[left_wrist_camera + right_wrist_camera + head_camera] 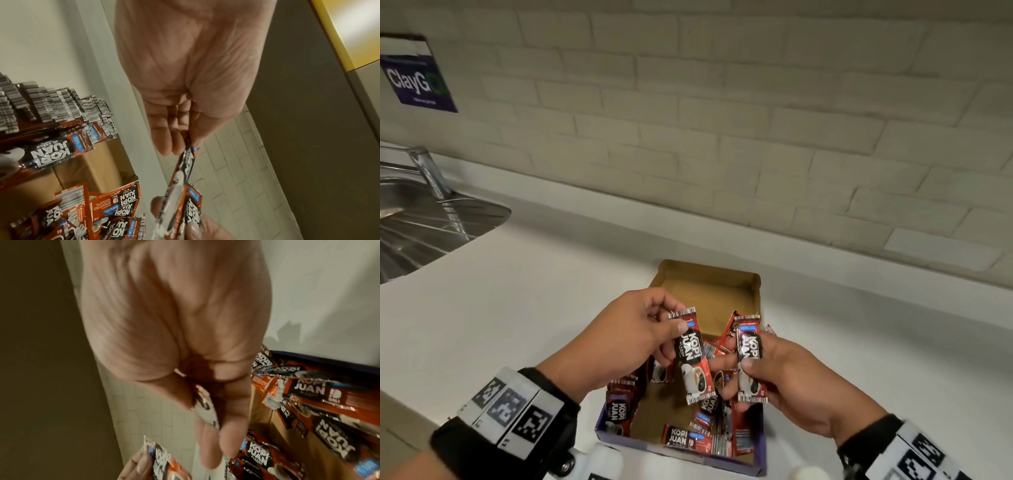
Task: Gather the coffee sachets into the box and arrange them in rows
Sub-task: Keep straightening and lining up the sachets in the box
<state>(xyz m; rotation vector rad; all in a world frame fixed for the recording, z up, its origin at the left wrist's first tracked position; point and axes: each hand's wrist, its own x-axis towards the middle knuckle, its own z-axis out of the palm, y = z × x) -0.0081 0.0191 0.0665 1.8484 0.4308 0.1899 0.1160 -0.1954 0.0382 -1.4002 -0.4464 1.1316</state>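
Observation:
An open cardboard box sits on the white counter, with several red-and-black Kopi Juan sachets lying loose in its near half. A row of sachets stands along its left wall. My left hand pinches one sachet by its top, held above the box. My right hand grips another sachet upright beside it. In the left wrist view the left hand's sachet shows edge-on between thumb and fingers. In the right wrist view the right hand's sachet is pinched the same way.
A steel sink with a tap lies at the far left of the counter. A brick-tiled wall runs behind the box. A purple sign hangs on the wall at the upper left.

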